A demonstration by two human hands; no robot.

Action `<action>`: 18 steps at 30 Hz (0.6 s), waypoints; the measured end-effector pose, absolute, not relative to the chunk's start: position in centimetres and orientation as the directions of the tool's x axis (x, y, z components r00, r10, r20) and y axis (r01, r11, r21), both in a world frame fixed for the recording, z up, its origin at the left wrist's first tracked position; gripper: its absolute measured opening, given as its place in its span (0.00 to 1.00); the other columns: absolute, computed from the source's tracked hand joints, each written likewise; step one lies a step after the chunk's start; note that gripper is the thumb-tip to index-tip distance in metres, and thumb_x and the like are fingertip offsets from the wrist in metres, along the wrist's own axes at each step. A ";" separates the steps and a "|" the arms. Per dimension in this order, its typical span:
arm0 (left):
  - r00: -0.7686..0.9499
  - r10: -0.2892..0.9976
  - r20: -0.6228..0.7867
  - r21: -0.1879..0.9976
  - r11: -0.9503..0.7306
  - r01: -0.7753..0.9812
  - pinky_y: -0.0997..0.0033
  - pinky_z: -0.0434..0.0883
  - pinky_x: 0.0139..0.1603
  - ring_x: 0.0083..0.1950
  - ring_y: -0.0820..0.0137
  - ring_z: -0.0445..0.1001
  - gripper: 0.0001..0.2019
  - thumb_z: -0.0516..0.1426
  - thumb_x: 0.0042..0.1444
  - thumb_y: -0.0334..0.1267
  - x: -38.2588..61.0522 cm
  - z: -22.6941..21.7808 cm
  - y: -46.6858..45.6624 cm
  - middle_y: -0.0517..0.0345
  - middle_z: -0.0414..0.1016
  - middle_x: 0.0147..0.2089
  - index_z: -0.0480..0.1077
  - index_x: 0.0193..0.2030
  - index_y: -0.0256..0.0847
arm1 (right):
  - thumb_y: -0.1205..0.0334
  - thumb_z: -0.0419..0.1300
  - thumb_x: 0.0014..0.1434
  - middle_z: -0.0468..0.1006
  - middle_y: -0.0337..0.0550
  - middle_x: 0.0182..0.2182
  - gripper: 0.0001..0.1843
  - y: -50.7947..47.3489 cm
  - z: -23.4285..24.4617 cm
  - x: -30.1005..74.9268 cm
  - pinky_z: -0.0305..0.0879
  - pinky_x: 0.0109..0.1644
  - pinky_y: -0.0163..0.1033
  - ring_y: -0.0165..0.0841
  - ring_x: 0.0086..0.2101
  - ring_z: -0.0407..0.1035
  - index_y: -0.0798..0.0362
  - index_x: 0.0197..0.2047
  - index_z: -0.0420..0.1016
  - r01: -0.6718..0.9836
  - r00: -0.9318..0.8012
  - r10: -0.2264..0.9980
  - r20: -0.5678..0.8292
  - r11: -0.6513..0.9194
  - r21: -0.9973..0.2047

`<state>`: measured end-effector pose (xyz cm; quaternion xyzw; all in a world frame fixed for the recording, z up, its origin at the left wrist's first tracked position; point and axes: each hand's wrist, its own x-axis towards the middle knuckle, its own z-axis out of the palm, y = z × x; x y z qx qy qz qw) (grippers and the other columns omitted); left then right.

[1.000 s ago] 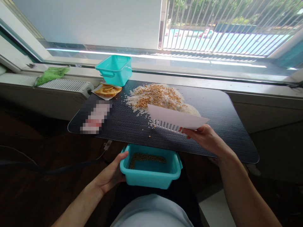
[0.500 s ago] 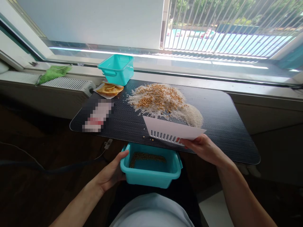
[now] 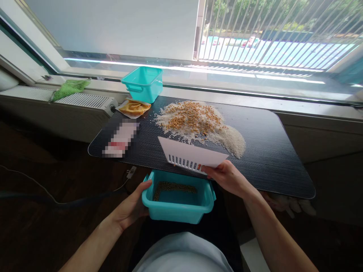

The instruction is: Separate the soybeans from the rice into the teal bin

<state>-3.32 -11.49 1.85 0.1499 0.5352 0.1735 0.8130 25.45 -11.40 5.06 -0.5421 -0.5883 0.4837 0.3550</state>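
My left hand (image 3: 132, 206) grips the left end of a turquoise plastic tub (image 3: 178, 215), its thumb over the rim. The tub is just below the table's front edge, and a layer of dried peas (image 3: 176, 186) lies along its far side. In my right hand (image 3: 224, 175) is a white slotted scraper (image 3: 193, 153), held by its lower right part. The scraper stands tilted near the table's front edge, slots toward me. Beyond it a heap of white rice (image 3: 231, 139) spreads over the tabletop, with yellow peas (image 3: 195, 115) scattered on top.
The dark table (image 3: 272, 151) stands against the windowsill. A second turquoise tub (image 3: 144, 85) is at its back left, beside a yellow cloth-like item (image 3: 134, 108) on white. A blurred-out pinkish item (image 3: 120, 139) lies at left. A green cloth (image 3: 70, 89) rests on the radiator (image 3: 87, 101).
My right hand has moved the scraper to the left along the table's front edge, over where a few loose peas lay. My left hand still holds the tub in nearly the same place.
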 end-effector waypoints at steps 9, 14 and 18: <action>0.403 0.438 -0.803 0.430 0.895 -0.115 0.58 0.72 0.49 0.56 0.53 0.73 0.35 0.55 0.55 0.55 -3.0 1.7 -11.5 0.46 0.77 0.54 0.57 0.66 0.41 | 0.49 0.64 0.50 0.82 0.45 0.31 0.18 -12.4 4.2 29.7 0.73 0.31 0.40 0.39 0.30 0.75 0.56 0.34 0.82 0.340 0.318 0.948 -0.023 -0.137 -0.931; 0.422 0.414 -0.806 0.406 0.907 -0.114 0.55 0.70 0.51 0.59 0.52 0.70 0.34 0.55 0.55 0.55 -2.3 1.3 -11.5 0.47 0.75 0.57 0.57 0.66 0.44 | 0.49 0.64 0.47 0.80 0.45 0.25 0.20 -10.8 4.6 32.5 0.69 0.29 0.40 0.36 0.26 0.72 0.58 0.33 0.82 0.446 0.492 0.871 0.007 -0.245 -0.861; 0.427 0.400 -0.811 0.389 0.914 -0.117 0.55 0.70 0.52 0.60 0.52 0.69 0.35 0.55 0.55 0.56 -2.0 1.3 -11.5 0.47 0.73 0.59 0.56 0.66 0.44 | 0.49 0.64 0.47 0.79 0.43 0.23 0.18 -10.6 4.6 32.9 0.67 0.28 0.38 0.34 0.25 0.70 0.58 0.30 0.82 0.470 0.439 0.899 0.011 -0.220 -0.855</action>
